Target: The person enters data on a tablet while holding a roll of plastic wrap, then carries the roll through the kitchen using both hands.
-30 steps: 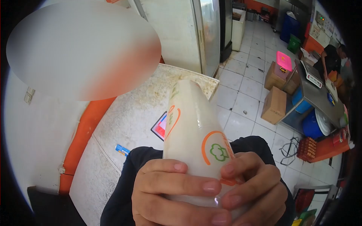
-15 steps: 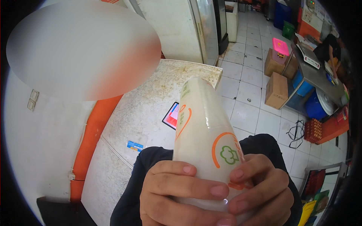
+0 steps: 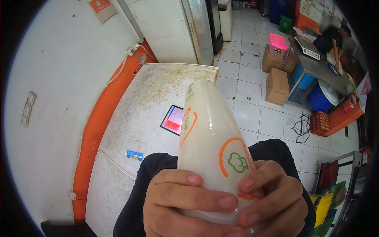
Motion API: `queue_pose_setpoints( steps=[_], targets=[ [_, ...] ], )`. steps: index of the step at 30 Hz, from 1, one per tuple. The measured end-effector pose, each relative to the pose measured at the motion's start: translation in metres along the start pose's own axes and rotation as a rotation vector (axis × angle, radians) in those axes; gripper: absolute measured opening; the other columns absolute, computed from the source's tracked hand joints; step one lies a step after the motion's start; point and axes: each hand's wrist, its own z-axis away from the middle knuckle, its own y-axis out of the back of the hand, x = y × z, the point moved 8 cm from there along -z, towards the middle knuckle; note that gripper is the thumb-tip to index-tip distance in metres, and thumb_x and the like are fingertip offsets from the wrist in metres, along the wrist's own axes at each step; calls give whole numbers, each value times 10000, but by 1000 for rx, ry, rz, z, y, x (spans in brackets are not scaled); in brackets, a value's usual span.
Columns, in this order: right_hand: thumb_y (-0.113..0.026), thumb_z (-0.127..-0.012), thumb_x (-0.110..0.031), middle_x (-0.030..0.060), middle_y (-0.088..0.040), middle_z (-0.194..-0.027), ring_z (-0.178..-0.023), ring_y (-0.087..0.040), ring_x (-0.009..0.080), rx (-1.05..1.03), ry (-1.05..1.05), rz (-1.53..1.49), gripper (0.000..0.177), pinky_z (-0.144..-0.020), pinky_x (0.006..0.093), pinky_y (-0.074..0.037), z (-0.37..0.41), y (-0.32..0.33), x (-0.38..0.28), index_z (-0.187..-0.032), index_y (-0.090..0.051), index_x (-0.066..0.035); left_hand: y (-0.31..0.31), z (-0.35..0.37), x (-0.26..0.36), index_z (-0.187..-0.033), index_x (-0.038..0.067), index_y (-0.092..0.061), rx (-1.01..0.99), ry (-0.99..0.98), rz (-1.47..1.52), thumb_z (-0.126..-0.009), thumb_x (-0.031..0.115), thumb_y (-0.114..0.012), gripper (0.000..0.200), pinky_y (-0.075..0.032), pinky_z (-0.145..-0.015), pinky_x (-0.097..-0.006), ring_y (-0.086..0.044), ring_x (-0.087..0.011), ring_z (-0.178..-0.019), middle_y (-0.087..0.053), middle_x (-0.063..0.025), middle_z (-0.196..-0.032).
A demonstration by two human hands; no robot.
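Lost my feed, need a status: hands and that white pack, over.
Left hand and right hand both clamped round the white pack, held close to camera. Nothing in the way. Speckled white counter below.

The plastic pouch is milky white, full and rounded, and tapers to a blunt closed top. It bears an orange curved line around a green clover-like mark, with a second orange swirl and a small green print higher up. It stands on end, leaning away. Its lower end is clasped between the left hand and right hand, above the table.
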Motion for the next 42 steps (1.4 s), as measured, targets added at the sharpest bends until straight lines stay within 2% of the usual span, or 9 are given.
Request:
queue_pose_setpoints(
  steps=[9,13,16,21,25,29,36,40,42],
  targets=[
    [-558,-899,-239,-98,-536,-818,-828,-551,151,-24,219,1,117,-808,398,-509,1,10,-9,-949,-483,-164,-11,4,-1,-844,190,-442,-1,7,48,-917,169,-485,87,-306,-993,-397,-503,-172,-928,-490,112,-865],
    [-553,-899,-190,-64,-526,-812,-818,-543,138,-77,33,58,77,-816,372,-497,-9,26,-20,-882,-491,-148,-24,6,-1,-822,185,-439,-2,-6,78,-913,162,-485,104,-305,-996,-399,-503,-166,-916,-487,114,-848],
    [-546,-895,-125,-12,-510,-801,-803,-530,119,-19,-81,106,123,-828,332,-479,-17,44,-28,-787,-489,-119,-31,28,-2,-1015,191,-472,392,227,133,-916,252,-488,117,-323,-989,-422,-538,-238,-938,-531,56,-891],
    [-543,-895,-120,11,-511,-813,-811,-530,140,28,-102,113,151,-829,312,-469,-25,73,-40,-756,-487,-112,-64,23,4,-1227,196,-491,159,94,196,-918,351,-493,345,-336,-983,-449,-573,-314,-960,-579,-4,-939],
    [-547,-899,-131,12,-512,-826,-844,-534,175,58,-78,85,135,-849,312,-466,-36,102,-54,-772,-501,-125,-103,18,19,-776,174,-425,-26,99,42,-902,148,-494,146,-316,-988,-398,-506,-163,-903,-482,112,-818],
    [-549,-898,-131,16,-516,-830,-851,-536,198,50,-124,88,126,-862,305,-460,-55,138,-68,-781,-505,-120,-148,31,25,-1244,199,-484,-179,-123,238,-922,358,-486,359,-319,-988,-465,-568,-326,-968,-582,-6,-955],
    [-544,-894,-134,13,-508,-789,-821,-541,169,36,-10,204,149,-836,309,-465,-88,209,-112,-760,-486,-101,-232,44,36,-1265,203,-476,-231,-252,430,-922,353,-496,376,-315,-989,-480,-561,-341,-987,-582,-17,-981],
    [-552,-900,-188,-68,-522,-799,-826,-549,143,-71,185,253,72,-816,372,-494,-99,236,-132,-874,-497,-150,-270,54,47,-740,167,-409,-93,86,188,-894,141,-501,181,-332,-977,-386,-509,-160,-892,-478,110,-794],
    [-561,-901,-209,-102,-536,-818,-836,-554,151,-146,252,237,74,-818,393,-503,-105,246,-137,-934,-506,-174,-283,59,48,-741,165,-413,-113,108,209,-894,143,-505,180,-339,-974,-376,-510,-157,-891,-479,110,-794]
  ],
)
